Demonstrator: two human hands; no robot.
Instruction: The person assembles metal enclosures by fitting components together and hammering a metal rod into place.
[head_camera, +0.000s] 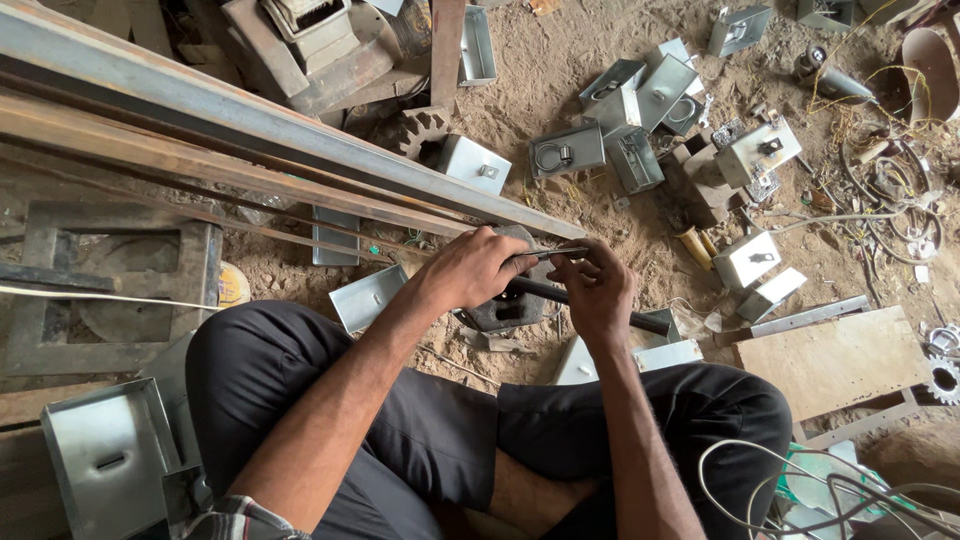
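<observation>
The head view is showing the left hand (478, 268) and right hand (597, 290) both pinching a thin grey metal rod (556, 254), holding it steady over a dark iron block (510, 308) on the dirt floor (560, 70).

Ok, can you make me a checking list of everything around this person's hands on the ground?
Surface: bare dirt floor, sandy and littered.
Job's things: a thin metal rod held between both hands, over a dark metal block with a dark bar lying across it.
Clutter: many small grey metal boxes, a flat wooden board, a toothed gear, long steel beams.
Fingers: left hand closed around the rod; right hand pinches it.
Cables: tangled wire at upper right; pale loops of cable by the right knee.
Surroundings: a metal frame at left; no other people seen.
</observation>
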